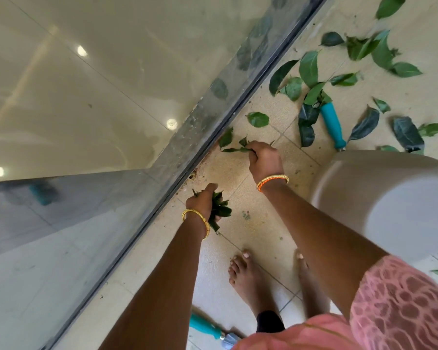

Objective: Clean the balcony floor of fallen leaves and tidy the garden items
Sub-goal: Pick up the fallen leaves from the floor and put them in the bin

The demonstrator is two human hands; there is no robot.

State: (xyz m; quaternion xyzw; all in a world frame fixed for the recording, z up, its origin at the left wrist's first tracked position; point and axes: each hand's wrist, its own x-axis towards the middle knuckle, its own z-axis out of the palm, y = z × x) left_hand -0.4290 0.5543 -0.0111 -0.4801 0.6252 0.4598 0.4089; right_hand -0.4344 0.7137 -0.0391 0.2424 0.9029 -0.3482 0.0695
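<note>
There are two hands: the left hand (204, 201) and the right hand (263, 159). Each wrist has one bangle, so two bangles: a gold one (197, 221) and an orange and gold one (272, 181). There are two bare feet (247, 279). Two tools with blue handles lie on the floor, one far (332, 123) and one near (208, 327). There is one big pale tub (387, 205). Loose green leaves (309, 68) on the floor number about twenty, too many to count well.

left hand (203, 202) gripping leaves (219, 210) (bunched), right hand (263, 159) pinching
</note>
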